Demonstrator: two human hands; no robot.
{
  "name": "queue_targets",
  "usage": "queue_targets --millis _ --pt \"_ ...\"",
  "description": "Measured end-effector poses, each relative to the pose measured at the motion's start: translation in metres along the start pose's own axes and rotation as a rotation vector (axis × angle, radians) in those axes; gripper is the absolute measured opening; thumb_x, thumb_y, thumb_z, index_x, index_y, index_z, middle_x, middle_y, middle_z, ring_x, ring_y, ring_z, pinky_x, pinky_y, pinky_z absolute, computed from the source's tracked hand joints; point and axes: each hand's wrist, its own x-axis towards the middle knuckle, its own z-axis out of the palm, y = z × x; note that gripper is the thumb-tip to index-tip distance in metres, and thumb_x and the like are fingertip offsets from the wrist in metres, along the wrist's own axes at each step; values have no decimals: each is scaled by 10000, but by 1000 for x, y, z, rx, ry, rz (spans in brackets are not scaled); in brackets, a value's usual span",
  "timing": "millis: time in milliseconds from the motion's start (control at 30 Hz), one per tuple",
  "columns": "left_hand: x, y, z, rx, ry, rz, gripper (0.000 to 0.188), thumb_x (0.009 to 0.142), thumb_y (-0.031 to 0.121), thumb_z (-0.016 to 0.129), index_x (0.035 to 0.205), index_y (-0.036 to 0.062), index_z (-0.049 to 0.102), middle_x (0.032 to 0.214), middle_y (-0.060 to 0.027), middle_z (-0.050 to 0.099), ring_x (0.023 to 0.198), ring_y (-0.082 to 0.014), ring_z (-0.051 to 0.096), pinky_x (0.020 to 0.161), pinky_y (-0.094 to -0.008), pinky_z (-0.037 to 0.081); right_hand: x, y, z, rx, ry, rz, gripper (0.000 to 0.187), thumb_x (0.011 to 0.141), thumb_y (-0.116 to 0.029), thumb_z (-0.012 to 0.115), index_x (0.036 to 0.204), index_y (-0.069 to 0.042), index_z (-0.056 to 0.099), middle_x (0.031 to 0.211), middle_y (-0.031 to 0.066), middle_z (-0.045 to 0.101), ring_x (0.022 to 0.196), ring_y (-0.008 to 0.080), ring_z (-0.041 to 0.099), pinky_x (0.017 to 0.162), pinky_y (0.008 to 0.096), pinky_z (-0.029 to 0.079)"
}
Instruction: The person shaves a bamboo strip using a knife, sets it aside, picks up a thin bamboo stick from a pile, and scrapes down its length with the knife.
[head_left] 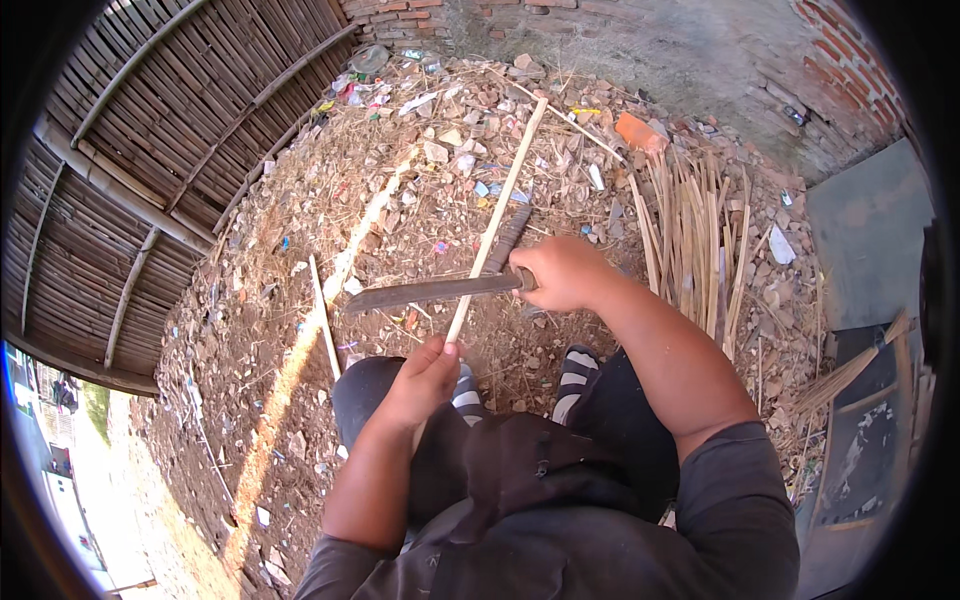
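Observation:
My left hand (424,378) is closed around the near end of a long pale bamboo strip (507,190), which slants up and away to the right. In my right hand (556,274) is the handle of a machete (430,291); its dark blade points left and lies across the strip, a short way above my left fingers. Whether the edge touches the strip, I cannot tell. Beneath them, a dark ridged rod (510,238) rests on the ground, partly hidden by the blade and my right hand.
Many split bamboo strips (690,230) lie in a pile at the right. A single strip (324,318) lies left of my knee. Rubble and litter cover the dirt around an orange brick (640,133). A bamboo wall (200,110) stands left, a brick wall (650,50) at the back.

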Motion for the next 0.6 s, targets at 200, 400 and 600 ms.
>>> queue_targets --millis 200,400,600 --pt "5 2 -5 -44 -31 -7 218 1072 281 447 950 109 507 634 67 360 495 -53 290 457 -231 232 12 8 5 166 98 228 290 782 -297 734 970 -81 692 788 155 689 803 354 693 730 466 546" --pt "1 -4 0 32 -22 64 234 1072 295 444 931 113 484 657 59 376 508 -54 301 455 -238 238 14 4 14 149 -36 149 320 769 -268 721 1000 -49 689 848 185 696 833 371 686 757 460 542" --pt "3 1 -3 -37 -44 26 175 1042 245 521 930 118 480 680 56 408 534 -48 339 466 -221 262 16 0 18 221 62 187 318 744 -252 716 971 -29 698 857 209 694 830 380 684 765 451 540"
